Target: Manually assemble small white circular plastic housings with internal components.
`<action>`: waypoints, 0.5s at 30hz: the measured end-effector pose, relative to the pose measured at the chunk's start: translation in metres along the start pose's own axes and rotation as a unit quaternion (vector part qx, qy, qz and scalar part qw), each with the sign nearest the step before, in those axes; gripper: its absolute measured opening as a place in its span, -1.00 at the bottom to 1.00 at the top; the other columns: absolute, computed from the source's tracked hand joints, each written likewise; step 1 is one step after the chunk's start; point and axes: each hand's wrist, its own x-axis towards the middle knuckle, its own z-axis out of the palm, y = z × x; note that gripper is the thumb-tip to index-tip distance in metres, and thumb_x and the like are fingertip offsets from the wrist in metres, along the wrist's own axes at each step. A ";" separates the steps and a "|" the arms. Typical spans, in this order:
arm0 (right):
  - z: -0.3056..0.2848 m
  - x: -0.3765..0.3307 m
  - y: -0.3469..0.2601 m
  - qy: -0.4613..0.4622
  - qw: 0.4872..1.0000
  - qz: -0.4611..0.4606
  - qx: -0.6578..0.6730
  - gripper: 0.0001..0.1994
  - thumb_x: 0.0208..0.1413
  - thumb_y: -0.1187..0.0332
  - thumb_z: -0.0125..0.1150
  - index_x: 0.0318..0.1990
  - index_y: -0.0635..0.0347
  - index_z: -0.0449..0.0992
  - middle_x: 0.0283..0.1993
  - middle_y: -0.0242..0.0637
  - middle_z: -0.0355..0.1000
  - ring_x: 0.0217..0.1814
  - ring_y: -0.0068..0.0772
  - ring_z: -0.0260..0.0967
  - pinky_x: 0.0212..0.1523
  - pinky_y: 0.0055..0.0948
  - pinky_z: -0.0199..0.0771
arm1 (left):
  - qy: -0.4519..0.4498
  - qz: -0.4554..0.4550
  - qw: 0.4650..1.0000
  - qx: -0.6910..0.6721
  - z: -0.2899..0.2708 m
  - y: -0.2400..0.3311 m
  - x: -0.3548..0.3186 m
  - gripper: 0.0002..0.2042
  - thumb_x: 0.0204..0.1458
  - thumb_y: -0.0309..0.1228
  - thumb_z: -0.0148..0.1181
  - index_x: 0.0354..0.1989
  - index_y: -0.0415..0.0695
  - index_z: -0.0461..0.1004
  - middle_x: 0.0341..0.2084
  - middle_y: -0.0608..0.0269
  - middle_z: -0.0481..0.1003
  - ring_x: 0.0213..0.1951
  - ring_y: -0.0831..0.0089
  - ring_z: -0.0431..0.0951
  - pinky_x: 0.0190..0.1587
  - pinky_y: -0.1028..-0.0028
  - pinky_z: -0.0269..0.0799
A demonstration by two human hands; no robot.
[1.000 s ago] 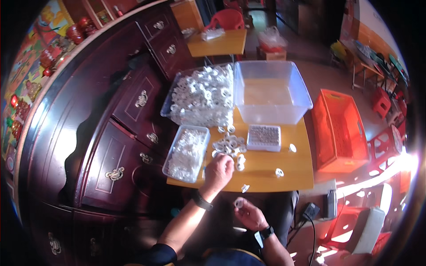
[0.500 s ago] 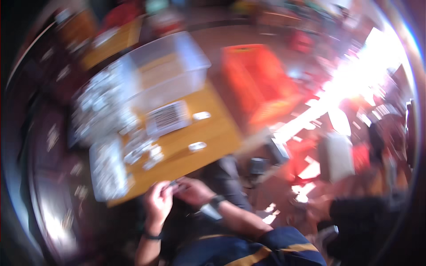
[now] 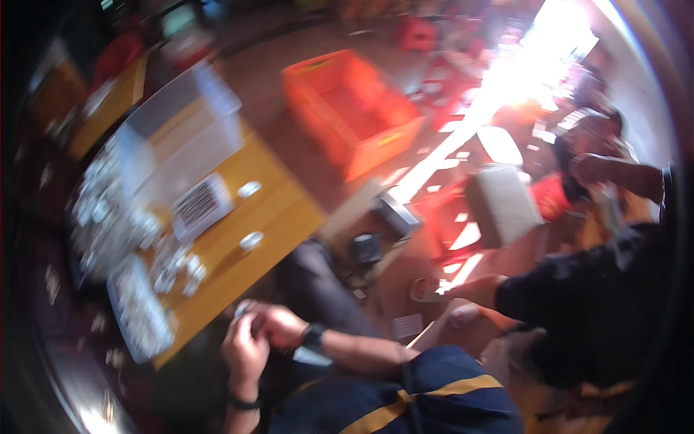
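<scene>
My left hand (image 3: 244,351) and my right hand (image 3: 282,327) meet just off the near edge of the wooden table (image 3: 271,199). Fingers of both are closed around a small pale piece (image 3: 242,309), too blurred to name. Two small white pieces, a far one (image 3: 249,189) and a nearer one (image 3: 251,241), lie apart on the tabletop. Left of them is a white card or tray with a dark grid (image 3: 202,207). Several loose white pieces (image 3: 194,273) lie close to a shallow, pale tray (image 3: 141,318) filled with small whitish parts.
A translucent bin (image 3: 184,141) stands on the table's far side, beside a heap of clear-wrapped white parts (image 3: 108,210). Beyond the table sits an orange crate (image 3: 354,116). At right are a cardboard box (image 3: 502,206), a black item (image 3: 365,247) and another person in dark clothing (image 3: 593,304).
My view has swung right, so the table and crate sit further left and more of the other person shows. My hands stay together around the small piece.
</scene>
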 end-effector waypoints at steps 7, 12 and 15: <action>0.012 0.002 -0.016 0.125 0.896 0.186 0.384 -0.81 0.40 0.35 -0.11 0.00 0.22 0.38 -0.14 -0.20 0.44 -0.06 -0.25 0.47 0.09 -0.20 0.52 | 0.009 -0.091 0.988 -0.128 0.007 -0.013 -0.003 -0.94 0.00 -0.60 0.27 -0.37 -0.26 0.51 -0.52 0.13 0.58 -0.50 0.42 0.64 -0.42 0.48 0.50; 0.019 0.010 -0.022 0.122 0.897 0.214 0.368 -0.75 0.42 0.29 -0.14 0.06 0.22 0.37 -0.06 -0.15 0.46 -0.02 -0.24 0.48 -0.01 -0.24 0.54 | -0.025 -0.123 0.974 -0.188 -0.006 -0.014 -0.010 -0.86 0.05 -0.59 0.25 -0.20 -0.25 0.57 -0.51 0.12 0.59 -0.47 0.43 0.64 -0.41 0.46 0.51; 0.014 0.008 -0.014 0.089 0.905 0.208 0.360 -0.74 0.42 0.28 -0.14 0.07 0.22 0.38 -0.05 -0.16 0.49 -0.03 -0.25 0.48 -0.01 -0.27 0.51 | -0.079 -0.137 0.973 -0.171 -0.015 -0.010 -0.011 -0.80 0.07 -0.60 0.23 -0.11 -0.25 0.57 -0.50 0.14 0.60 -0.46 0.50 0.63 -0.39 0.49 0.52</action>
